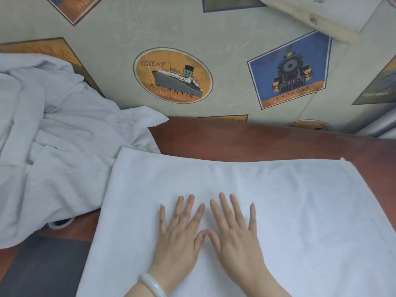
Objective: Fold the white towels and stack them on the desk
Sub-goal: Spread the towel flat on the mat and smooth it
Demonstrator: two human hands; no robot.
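Observation:
A white towel [300, 200] lies spread flat on the reddish-brown desk [267, 142], reaching from the middle of the view to the lower right. My left hand [180, 234] and my right hand [233, 230] lie side by side on its middle, palms down, fingers straight and spread, thumbs nearly touching. A pale bangle sits on my left wrist. A heap of crumpled white towels [53, 151] lies at the left, partly overlapped by the flat towel's left edge.
A wall with printed ship and train pictures [173, 75] stands right behind the desk. A folded pale cloth or pad [321, 13] sits at the top right. A dark grey surface [42, 271] shows at the lower left.

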